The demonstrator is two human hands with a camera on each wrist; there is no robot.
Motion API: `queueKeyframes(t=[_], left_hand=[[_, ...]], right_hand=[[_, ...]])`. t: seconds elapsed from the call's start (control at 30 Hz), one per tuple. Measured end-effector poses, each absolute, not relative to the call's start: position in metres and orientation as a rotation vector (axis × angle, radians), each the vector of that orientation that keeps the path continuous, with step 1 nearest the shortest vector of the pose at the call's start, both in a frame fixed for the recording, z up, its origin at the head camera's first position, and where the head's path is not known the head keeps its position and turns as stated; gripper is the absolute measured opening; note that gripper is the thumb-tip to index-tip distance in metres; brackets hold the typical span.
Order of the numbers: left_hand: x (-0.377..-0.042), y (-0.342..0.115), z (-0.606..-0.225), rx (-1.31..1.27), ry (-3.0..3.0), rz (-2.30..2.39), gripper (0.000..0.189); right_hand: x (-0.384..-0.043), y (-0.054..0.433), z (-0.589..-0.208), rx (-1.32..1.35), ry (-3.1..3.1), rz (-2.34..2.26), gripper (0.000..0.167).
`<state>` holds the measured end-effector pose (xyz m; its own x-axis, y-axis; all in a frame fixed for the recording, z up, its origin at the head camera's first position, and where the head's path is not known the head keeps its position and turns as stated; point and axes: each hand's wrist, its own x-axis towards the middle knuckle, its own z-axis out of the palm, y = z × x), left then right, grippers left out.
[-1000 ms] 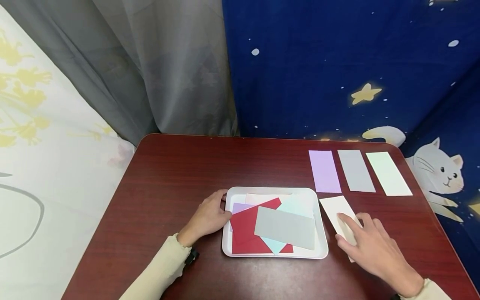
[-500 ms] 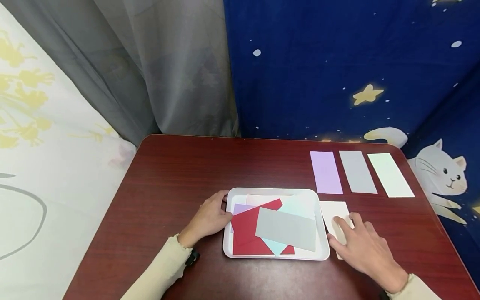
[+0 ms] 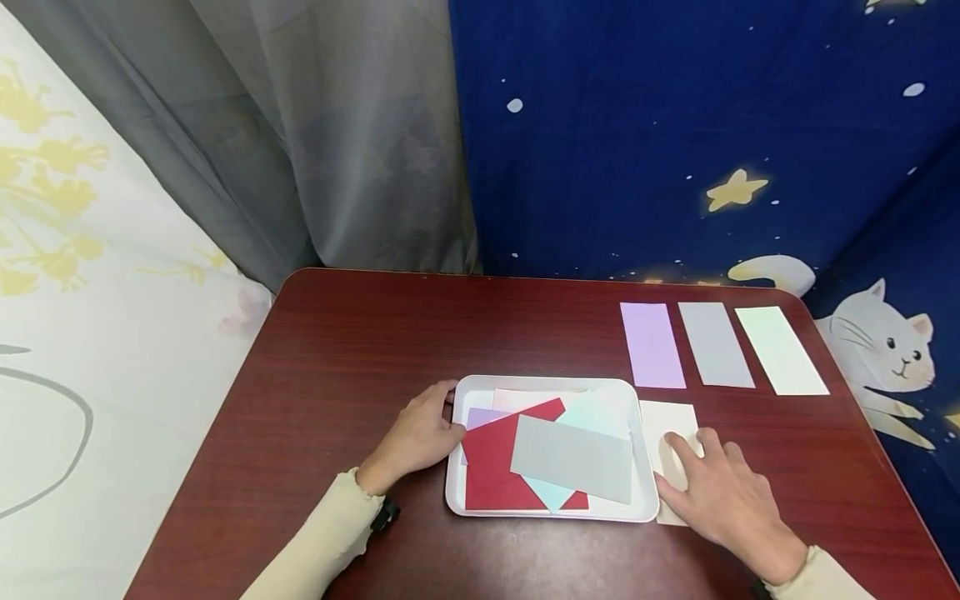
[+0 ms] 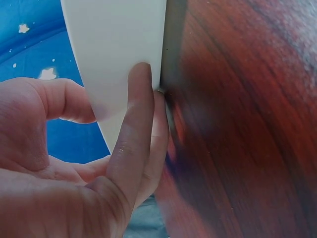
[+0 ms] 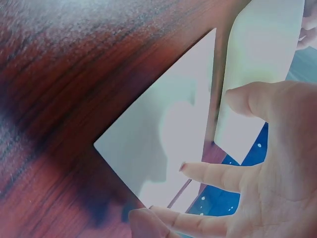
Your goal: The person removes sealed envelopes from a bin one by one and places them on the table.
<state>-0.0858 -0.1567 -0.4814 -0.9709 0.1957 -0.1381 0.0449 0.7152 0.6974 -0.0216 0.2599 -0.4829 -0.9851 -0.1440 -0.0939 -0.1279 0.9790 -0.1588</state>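
On the table, a white tray (image 3: 525, 381) holds overlapping paper cards: grey (image 3: 573, 458) on top, then light blue (image 3: 551, 492), red (image 3: 491, 475), purple (image 3: 480, 416) and pale pink (image 3: 517, 397). My left hand (image 3: 416, 433) grips the tray's left side; the left wrist view has its thumb at the rim and fingers against the outer wall (image 4: 119, 39). Just right of the tray lies a cream card (image 3: 667, 417), flat and upright to me. My right hand (image 3: 727, 500) rests fingertips on this card, its thumb against the tray's right side. That hand covers part of the card.
At the table's back right, purple (image 3: 652, 346), grey (image 3: 716, 346) and pale green (image 3: 782, 350) cards lie in a row. Behind the dark red wooden table (image 3: 360, 333) hang a grey curtain (image 3: 360, 150) and a blue one with stars (image 3: 600, 150).
My right hand has slid the cream card left towards the tray and turned it straighter, so its edge is now near the tray's right side. The left hand and tray are nearly still.
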Motion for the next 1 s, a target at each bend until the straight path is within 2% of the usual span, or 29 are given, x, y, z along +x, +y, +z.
queueKeyframes(t=[0.6,0.8,1.0], left_hand=[[-0.086,-0.156,-0.481,0.185,2.719,1.08,0.061],[-0.086,-0.156,-0.479,0.187,2.72,1.074,0.061],[-0.086,-0.157,-0.481,0.197,2.731,1.079,0.061]], right_hand=[[-0.041,0.248,-0.453,-0.318,3.088,-0.215,0.06],[-0.048,0.228,-0.444,-0.43,3.101,-0.23,0.06],[-0.052,0.205,-0.443,-0.609,3.145,-0.196,0.051]])
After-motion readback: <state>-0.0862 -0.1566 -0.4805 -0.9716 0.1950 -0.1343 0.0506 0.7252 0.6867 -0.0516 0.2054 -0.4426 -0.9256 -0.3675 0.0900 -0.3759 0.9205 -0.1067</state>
